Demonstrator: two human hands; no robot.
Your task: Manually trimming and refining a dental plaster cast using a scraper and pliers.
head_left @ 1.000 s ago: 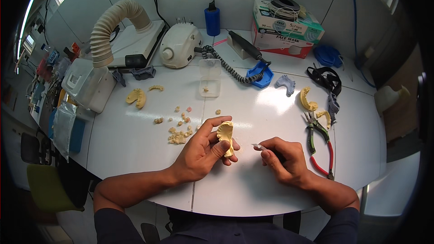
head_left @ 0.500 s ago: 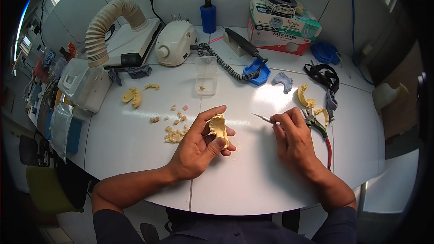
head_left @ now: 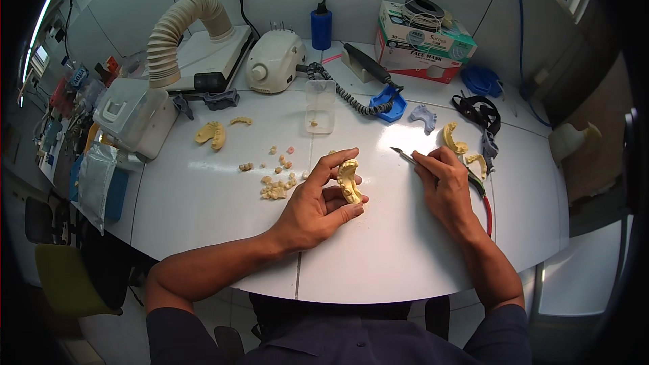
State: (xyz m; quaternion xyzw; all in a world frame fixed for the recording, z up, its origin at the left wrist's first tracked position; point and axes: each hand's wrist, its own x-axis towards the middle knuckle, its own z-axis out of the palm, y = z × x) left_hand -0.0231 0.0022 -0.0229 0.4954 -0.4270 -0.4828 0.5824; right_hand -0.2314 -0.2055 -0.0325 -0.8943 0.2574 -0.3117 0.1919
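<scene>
My left hand (head_left: 312,211) is closed around a pale yellow dental cast (head_left: 349,182), held upright on its side above the table. Its row of teeth shows along the curved edge. In my right hand (head_left: 447,189) is a slim carving knife (head_left: 404,155), gripped like a pen, its pointed blade aimed up and left, apart from the cast. Pliers (head_left: 480,188) with green and red handles lie beside that hand, partly hidden by it. Left of the cast is a pile of small cream tooth pieces (head_left: 274,192), with several loose ones behind.
Farther back stand an open clear box (head_left: 320,120), a white control unit (head_left: 276,61) and a handpiece (head_left: 367,62) on its stand. More yellow casts lie at left (head_left: 215,136) and right (head_left: 454,140), near a grey-blue cast (head_left: 423,118). Mask boxes (head_left: 422,61) sit behind.
The cast has been turned in my left hand, and my thumb has shifted lower on it. In my right hand the knife has rotated, showing more of its blade. The view has shifted slightly.
</scene>
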